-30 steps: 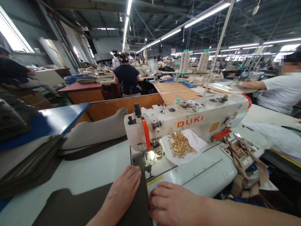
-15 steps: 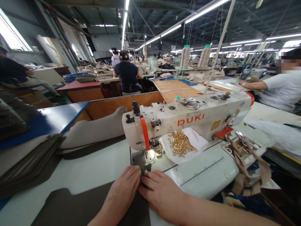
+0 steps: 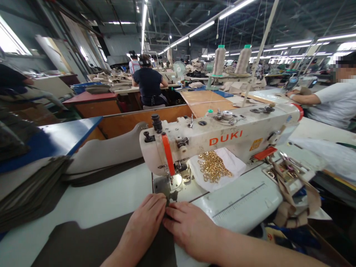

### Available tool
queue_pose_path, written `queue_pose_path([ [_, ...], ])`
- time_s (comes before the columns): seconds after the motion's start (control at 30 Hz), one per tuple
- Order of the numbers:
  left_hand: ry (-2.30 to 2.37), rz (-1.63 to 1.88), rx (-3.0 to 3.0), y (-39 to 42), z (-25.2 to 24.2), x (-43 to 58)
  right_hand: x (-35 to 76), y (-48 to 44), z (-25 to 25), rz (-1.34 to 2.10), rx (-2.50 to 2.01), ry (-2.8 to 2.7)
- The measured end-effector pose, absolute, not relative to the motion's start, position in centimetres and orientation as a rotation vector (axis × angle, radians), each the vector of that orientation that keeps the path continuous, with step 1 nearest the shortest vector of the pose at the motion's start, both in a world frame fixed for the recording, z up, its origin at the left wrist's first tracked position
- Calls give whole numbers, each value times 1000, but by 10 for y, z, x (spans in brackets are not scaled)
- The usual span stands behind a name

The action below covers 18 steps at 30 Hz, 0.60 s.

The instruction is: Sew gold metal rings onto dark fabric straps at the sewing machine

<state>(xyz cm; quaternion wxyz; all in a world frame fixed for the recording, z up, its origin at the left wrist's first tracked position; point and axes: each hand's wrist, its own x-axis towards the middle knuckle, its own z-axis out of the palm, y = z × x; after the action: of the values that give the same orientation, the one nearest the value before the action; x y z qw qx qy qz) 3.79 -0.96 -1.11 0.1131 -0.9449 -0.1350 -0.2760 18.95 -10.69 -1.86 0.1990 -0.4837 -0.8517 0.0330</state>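
Note:
A dark grey-brown fabric piece (image 3: 91, 243) lies on the sewing table, running under both my hands to its corner in front of the needle. My left hand (image 3: 147, 222) has its fingers bunched together on that corner. Close beside it, my right hand (image 3: 191, 230) is closed with its fingertips at the fabric's right edge. The fingertips nearly meet, and what sits between them is mostly hidden. Just beyond them is the needle area of a white sewing machine (image 3: 225, 139) marked DUKI, with its metal needle plate (image 3: 175, 181).
Gold metal clasps (image 3: 213, 167) lie on a white cloth (image 3: 235, 163) under the machine arm. Stacked fabric pieces (image 3: 30, 196) fill the left side. A tray (image 3: 294, 174) with tools and draped tan straps (image 3: 286, 204) stands right. Co-workers sit ahead (image 3: 148, 83) and at right (image 3: 338, 98).
The whole view has shifted slightly left and up. Both hands stay together at the fabric's corner, with little visible movement against the table.

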Motion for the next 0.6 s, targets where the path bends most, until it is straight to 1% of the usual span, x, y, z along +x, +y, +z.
queue_pose_path([
  [0.2, -414, -800, -2805, -8, -14, 37, 190, -107, -17, 152, -1359, -2363],
  [0.47, -366, -803, -2723, -10, -12, 37, 190, -107, -18, 130, -1359, -2365],
  [0.6, -414, -838, -2766, -10, -13, 38, 189, -107, -20, 126, -1350, -2349],
])
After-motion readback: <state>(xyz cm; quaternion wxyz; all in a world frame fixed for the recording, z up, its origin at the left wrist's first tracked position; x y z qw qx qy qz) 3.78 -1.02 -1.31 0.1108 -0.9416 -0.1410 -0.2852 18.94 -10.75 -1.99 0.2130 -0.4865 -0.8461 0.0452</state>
